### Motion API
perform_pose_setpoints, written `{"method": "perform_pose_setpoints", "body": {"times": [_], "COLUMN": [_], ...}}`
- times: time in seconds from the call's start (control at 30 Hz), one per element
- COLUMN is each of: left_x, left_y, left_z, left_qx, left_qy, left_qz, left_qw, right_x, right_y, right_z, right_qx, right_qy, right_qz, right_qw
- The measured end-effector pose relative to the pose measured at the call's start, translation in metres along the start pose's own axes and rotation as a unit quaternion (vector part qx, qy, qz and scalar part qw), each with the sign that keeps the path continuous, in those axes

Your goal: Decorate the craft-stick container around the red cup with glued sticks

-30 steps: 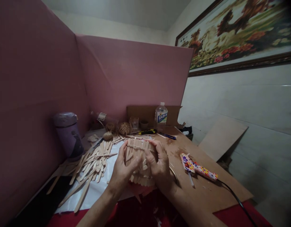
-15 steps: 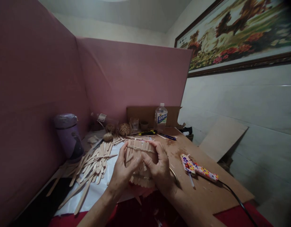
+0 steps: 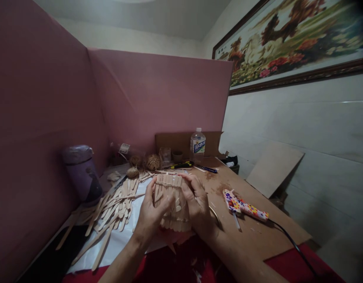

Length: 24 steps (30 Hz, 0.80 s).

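Observation:
Between my two hands is an upright container built from wooden craft sticks [image 3: 169, 190], with twine running round it near the top and near the bottom. Small pieces of stick are fixed to its front face. My left hand [image 3: 153, 210] grips its left side, the thumb lying over the front. My right hand [image 3: 199, 204] is wrapped round the right side, its thumb near the upper right of the front. The far side of the container is hidden. A heap of loose craft sticks [image 3: 119, 206] lies to the left of my left hand.
A flower-patterned glue gun [image 3: 243, 207] with a black cord lies on the cardboard [image 3: 258, 239] at right. At the back stand a plastic bottle [image 3: 198, 145], a yellow-black cutter [image 3: 181, 165] and twine balls [image 3: 153, 162]. A purple flask [image 3: 83, 173] stands at left.
My right thumb has moved up and right off the middle of the container's front, uncovering more of the small stick pieces. The view has shifted slightly to the right.

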State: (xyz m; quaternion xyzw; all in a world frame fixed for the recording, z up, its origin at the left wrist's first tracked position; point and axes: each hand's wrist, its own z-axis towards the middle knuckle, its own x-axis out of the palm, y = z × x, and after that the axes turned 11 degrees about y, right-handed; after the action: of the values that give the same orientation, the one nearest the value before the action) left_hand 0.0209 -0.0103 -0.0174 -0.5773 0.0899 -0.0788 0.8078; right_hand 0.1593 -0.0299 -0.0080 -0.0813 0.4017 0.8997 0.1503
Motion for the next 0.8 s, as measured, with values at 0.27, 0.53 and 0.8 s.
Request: {"method": "perform_pose_setpoints", "body": {"times": [0.27,0.53,0.8], "left_x": [0.0004,0.0012,0.0002], "left_y": [-0.0027,-0.0021,-0.0021], "left_z": [-0.0001,-0.0008,0.0002], "left_qx": [0.000,0.011,0.001], "left_qy": [-0.001,0.001,0.001], "left_qz": [-0.011,-0.008,-0.011], "left_qw": [1.000,1.000,1.000], "right_x": [0.0016,0.0020,0.0017], "right_y": [-0.0029,-0.0019,-0.0011], "right_z": [-0.0002,-0.0008,-0.0004], "right_qx": [-0.005,-0.005,-0.009], "right_qy": [-0.006,-0.005,-0.005], "right_qz": [-0.013,-0.021,-0.031], "right_qw": [1.000,1.000,0.999]}}
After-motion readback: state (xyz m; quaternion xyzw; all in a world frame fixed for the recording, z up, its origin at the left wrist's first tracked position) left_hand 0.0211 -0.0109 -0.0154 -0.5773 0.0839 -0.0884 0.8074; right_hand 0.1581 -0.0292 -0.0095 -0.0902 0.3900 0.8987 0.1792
